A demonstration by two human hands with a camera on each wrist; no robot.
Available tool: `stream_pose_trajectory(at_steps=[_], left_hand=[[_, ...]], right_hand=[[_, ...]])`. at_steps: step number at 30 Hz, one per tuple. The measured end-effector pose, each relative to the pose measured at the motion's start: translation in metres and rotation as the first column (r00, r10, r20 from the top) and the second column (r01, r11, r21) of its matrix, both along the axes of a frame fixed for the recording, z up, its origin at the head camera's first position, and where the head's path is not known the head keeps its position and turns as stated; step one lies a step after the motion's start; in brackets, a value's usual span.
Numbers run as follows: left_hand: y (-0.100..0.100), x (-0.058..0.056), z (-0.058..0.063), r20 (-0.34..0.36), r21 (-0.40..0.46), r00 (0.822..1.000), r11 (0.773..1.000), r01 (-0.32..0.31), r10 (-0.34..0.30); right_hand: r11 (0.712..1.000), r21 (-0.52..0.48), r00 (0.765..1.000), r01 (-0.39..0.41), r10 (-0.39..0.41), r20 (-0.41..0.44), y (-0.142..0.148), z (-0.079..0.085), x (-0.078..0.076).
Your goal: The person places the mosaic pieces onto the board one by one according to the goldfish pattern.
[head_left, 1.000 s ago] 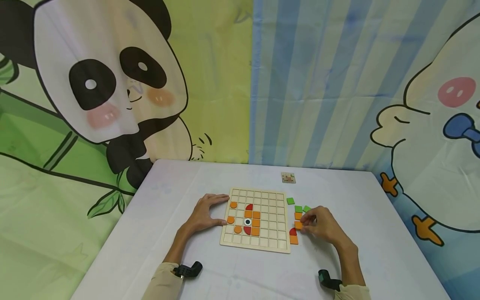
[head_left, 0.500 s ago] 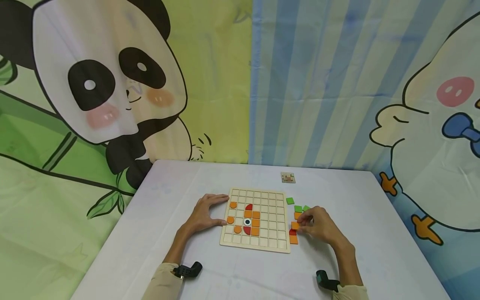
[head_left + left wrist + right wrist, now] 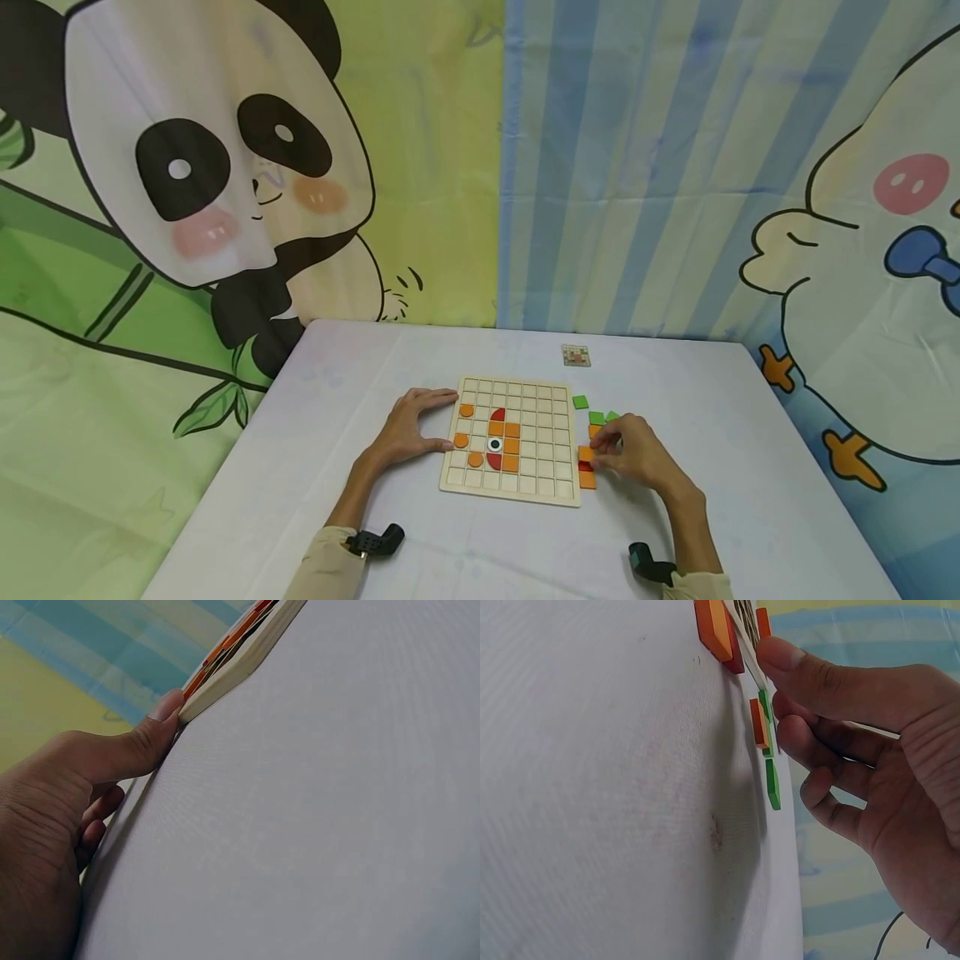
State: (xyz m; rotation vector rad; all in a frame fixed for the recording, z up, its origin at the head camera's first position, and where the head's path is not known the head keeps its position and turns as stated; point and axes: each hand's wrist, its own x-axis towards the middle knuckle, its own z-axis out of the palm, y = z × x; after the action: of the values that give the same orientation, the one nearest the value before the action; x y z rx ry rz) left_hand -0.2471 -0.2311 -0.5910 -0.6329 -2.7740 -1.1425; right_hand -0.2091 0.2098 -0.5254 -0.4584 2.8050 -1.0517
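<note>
A pale wooden grid board [image 3: 540,492] lies on the white table, holding orange squares [image 3: 512,430], red quarter-round tiles [image 3: 498,414], orange discs [image 3: 476,459] and a round eye piece [image 3: 495,445]. My left hand [image 3: 402,427] rests at its left edge, thumb and fingers spread apart; in the left wrist view the thumb [image 3: 161,712] touches the board's side. Right of the board, my right hand [image 3: 633,450] pinches an orange square tile [image 3: 586,453] by its right side. In the right wrist view, that tile [image 3: 763,622] shows at the thumb tip.
Loose tiles line the board's right side: green tiles [image 3: 581,402], an orange square [image 3: 587,480] and a red tile [image 3: 585,467] partly hidden under the held one. A small pattern card [image 3: 577,356] lies farther back. Printed curtains [image 3: 420,167] hang behind the table.
My right hand has moved left with the orange square tile, from the loose column toward the board's right edge, now overlapping the red tile. My left hand and the board have stayed put.
</note>
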Motion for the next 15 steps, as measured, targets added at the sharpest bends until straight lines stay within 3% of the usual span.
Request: stream_pose_trajectory(at_steps=[15], left_hand=[[0.0003,-0.0007,-0.001,0.019,-0.011,1.0,1.0,-0.013,0.013]], right_hand=[[0.999,0.004,0.999,-0.05,0.05,-0.014,-0.0049,0.0006,-0.0023]])
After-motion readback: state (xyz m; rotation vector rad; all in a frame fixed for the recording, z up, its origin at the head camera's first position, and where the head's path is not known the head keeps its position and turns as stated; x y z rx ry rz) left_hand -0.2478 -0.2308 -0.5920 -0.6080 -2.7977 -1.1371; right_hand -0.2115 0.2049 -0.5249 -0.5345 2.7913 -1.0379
